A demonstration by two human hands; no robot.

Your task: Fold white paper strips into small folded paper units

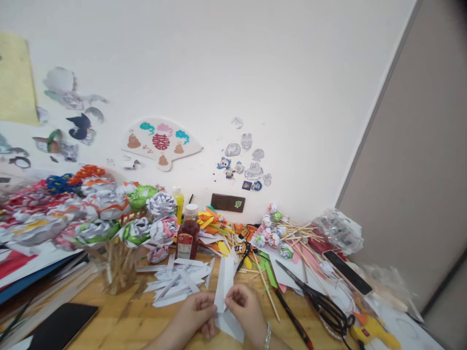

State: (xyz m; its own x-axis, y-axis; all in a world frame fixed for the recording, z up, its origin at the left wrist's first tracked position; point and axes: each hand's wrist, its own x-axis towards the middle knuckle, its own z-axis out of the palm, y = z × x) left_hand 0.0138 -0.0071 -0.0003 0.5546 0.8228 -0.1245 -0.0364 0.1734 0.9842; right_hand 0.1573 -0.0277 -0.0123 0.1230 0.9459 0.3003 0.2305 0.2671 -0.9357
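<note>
A long white paper strip (pixel 225 277), folded lengthwise, stands up between my hands at the front middle of the table. My left hand (pixel 200 313) pinches its left edge, fingers curled. On the other edge my right hand (pixel 243 307) grips the paper between thumb and fingers; a bracelet circles that wrist. The strip's lower part spreads out below the hands over the wooden table (pixel 142 318). Just beyond my left hand lies a pile of cut white paper strips (pixel 178 279).
Paper flowers (pixel 105 204) crowd the left, some in a clear container (pixel 115 274). A red-brown bottle (pixel 188 233) stands behind the strips. To the right are scissors (pixel 321 304), a black pen (pixel 294 318), a yellow glue gun (pixel 375 335) and a phone (pixel 347 273). A black tablet (pixel 62 326) lies front left.
</note>
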